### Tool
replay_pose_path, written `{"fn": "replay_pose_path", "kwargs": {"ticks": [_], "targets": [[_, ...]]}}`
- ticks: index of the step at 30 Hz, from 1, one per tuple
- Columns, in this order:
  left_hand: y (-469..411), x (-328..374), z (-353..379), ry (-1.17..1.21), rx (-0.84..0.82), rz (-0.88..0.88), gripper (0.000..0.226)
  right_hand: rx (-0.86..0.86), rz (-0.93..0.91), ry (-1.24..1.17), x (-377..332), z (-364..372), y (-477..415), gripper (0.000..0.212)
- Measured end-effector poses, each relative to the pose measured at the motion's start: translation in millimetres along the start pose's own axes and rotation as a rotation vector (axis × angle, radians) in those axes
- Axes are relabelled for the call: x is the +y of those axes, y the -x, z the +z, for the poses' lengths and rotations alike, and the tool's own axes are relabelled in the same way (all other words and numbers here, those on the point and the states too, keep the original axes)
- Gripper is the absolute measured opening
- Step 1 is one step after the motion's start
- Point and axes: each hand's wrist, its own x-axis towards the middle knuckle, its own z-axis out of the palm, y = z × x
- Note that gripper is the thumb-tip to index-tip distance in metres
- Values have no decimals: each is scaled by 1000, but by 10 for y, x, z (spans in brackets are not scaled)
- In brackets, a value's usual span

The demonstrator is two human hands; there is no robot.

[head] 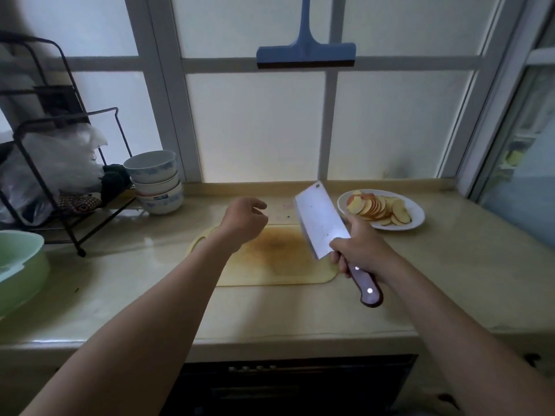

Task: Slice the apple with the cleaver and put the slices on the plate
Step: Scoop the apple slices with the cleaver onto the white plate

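Left grip [244, 219]: released, fingers loosely curled around nothing; it hovers over the far left part of the cutting board [270, 265], with the bare forearm reaching in from the near left.
Right grip [360, 250]: clenched round the handle of the cleaver [319, 220], just behind the blade, with the end of the handle sticking out toward the near side.
Cleaver: lifted off the cutting board above its right end, tilted, the broad flat of the blade facing the camera and its tip pointing far and left; the handle is dark wood with pale rivets.
Apple slices [378, 210]: thin rounds with red skin edges, fanned in overlapping rows on the plate.
Plate [416, 211]: white, on the surface, right of the cutting board and just beyond the right grip.
Cutting board: pale yellow, lying flat on the surface, with a brown stain across its middle.
Surface [450, 280]: beige, glossy, running along under the window [255, 124].
Bowls [156, 181]: white with blue pattern, stacked at the far left of the cutting board.
Wire rack [60, 175]: black, far left, with plastic bags in it.
Green basin [18, 265]: at the near left edge.
Squeegee [306, 52]: blue, hanging against the frosted window.
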Motion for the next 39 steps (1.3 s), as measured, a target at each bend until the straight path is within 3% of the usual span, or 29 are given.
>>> {"fn": "replay_pose_path", "kwargs": {"ticks": [6,12,17,21,27,39], "targets": [[-169,675,79,323,110,61,19,265,-320,581,69,-547,-140,35],[-511,1142,194,388,199,128,25,452,-288,1070,372,-934,-250,40],[-684,1477,745,137,71,376,21,592,-291,1146,699,-1133,-442,16],[-799,1569,1308,-109,-123,505,18,615,-263,1140,926,-1230,-606,21],[-1014,1590,1894,-453,-306,616,21,607,-203,1069,1067,-1332,-706,9],[-1283,1533,2234,-502,-293,642,13,570,-138,1013,1198,-1373,-686,17]]}}
